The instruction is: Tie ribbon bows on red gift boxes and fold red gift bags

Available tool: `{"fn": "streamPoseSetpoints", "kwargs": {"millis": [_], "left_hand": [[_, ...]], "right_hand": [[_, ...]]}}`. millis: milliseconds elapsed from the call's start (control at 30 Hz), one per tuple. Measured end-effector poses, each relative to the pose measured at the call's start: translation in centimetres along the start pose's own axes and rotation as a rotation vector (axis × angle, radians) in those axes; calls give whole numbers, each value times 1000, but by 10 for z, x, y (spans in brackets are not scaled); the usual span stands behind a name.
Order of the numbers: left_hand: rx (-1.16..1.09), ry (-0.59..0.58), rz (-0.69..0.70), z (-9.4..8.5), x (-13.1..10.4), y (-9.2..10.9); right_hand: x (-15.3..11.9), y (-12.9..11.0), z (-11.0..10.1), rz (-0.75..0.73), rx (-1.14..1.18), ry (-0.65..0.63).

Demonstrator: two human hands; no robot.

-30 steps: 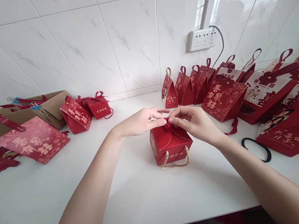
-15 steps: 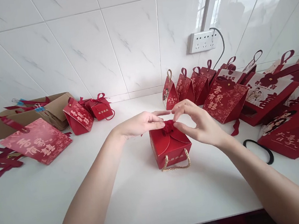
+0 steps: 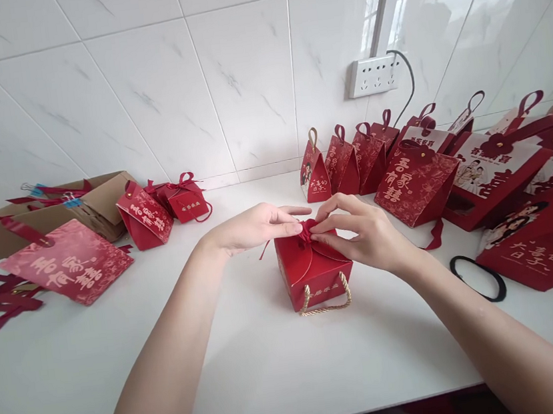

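Observation:
A red gift box with curved top flaps and a gold rope handle stands upright on the white table. On its top sits a dark red ribbon bow. My left hand pinches the bow's left side, thumb and fingers closed on the ribbon. From the right, my right hand also closes on the bow, its thumb and fingertips at the ribbon. A thin ribbon end pokes out below my left hand. The exact strands in my fingers are partly hidden.
Red gift boxes crowd the right side, near a black ring. To the left lie a flat pink-red card box, brown paper bags, loose ribbons and small boxes. A power socket is on the tiled wall.
My right hand has come down and left, its fingers closing from a raised, parted pose onto the bow. My left hand stays at the ribbon. The box has barely shifted.

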State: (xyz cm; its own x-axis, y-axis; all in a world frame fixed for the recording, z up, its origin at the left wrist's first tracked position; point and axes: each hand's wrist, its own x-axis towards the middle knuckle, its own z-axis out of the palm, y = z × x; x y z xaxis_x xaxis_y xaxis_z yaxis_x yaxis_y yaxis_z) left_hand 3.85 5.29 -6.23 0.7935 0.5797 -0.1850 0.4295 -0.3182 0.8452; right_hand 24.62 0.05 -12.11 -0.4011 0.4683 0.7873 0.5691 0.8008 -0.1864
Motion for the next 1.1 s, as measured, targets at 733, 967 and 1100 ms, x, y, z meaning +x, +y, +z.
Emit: {"fn": "streamPoseSetpoints", "kwargs": {"millis": [733,967,1100], "left_hand": [[618,145,-323,9,-23,31],[646,66,-348,10,-25,33],[658,42,-388,12,-24,36]], "right_hand": [[6,-5,-16,501,235,-256],[7,-3,-20,527,247,-376],[8,-2,-21,434,240,-421]]}}
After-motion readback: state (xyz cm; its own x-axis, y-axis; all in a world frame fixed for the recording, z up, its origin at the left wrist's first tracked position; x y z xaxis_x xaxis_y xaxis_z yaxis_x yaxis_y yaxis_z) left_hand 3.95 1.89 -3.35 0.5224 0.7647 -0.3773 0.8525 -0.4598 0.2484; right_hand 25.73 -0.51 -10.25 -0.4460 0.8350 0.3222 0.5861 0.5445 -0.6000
